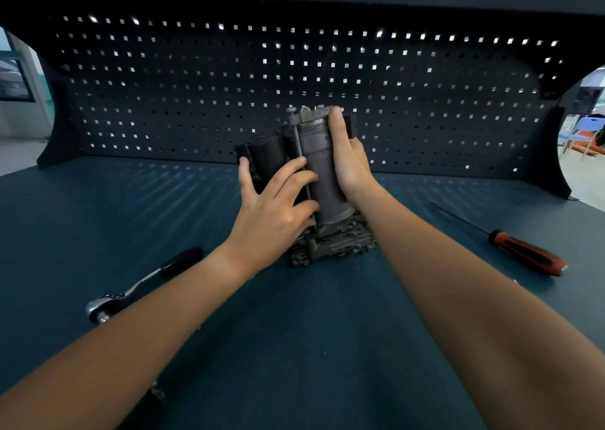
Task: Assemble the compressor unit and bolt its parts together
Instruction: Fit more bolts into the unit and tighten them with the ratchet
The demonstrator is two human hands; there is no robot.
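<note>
Right hand point(348, 167) is wrapping the cylinder of the compressor unit point(322, 152), left hand point(275, 207) is clutching its other side; it's looking heavy, rigid metal, best held by the body

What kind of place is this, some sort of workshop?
Most likely a workshop bench: a dark pegboard backs the green worktop, a ratchet wrench and a red-handled screwdriver lie on it, and the left hand and right hand hold a metal compressor unit.
</note>
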